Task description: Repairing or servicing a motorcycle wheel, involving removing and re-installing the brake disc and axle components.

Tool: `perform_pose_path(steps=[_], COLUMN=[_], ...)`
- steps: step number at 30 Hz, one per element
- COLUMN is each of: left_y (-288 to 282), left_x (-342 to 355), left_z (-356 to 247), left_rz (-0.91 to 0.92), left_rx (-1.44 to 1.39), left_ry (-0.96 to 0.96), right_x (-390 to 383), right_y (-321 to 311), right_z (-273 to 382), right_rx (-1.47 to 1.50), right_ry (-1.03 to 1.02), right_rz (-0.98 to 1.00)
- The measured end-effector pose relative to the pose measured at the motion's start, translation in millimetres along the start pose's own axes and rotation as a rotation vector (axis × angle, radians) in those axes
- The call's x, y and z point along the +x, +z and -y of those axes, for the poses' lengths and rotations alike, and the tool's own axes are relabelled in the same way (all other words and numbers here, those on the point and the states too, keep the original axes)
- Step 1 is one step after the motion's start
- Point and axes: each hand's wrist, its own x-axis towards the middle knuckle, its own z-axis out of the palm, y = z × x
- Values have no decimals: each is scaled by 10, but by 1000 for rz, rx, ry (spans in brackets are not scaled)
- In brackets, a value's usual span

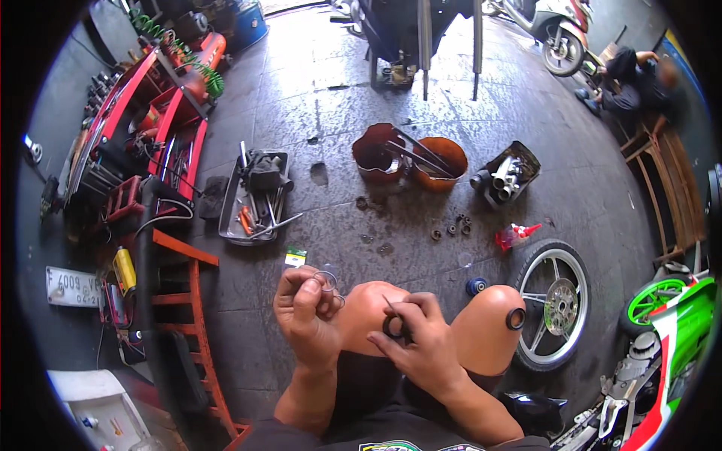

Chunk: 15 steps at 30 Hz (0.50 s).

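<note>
Pinching metal rings left, black ring right, hands curled, tool tray ahead, wheel at right

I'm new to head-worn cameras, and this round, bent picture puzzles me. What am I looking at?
There is no machine here, just a person's two bare hands. The single picture comes from a wide fisheye camera on the person's head, looking down; that lens bends straight edges near the rim. Picture left is the person's left.

The left hand holds a thin metal ring in its fingers. The right hand holds a dark round part. A dark ring sits on the right knee.

On the grey floor ahead are a tray of tools, two brownish containers and a red bottle. A spoked wheel lies to the right.
</note>
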Motion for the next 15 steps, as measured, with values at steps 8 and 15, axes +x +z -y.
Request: perform_pose_path(steps=[8,15], left_y=[-197,-156], left_x=[-195,-456], left_z=[-128,-172], left_rz=[7,365], left_rx=[46,306], left_ry=[-71,-326], right_x=[27,-116], right_y=[-37,-213], right_z=[134,128], right_rx=[-112,619], right_ry=[-44,216], right_rz=[-7,40])
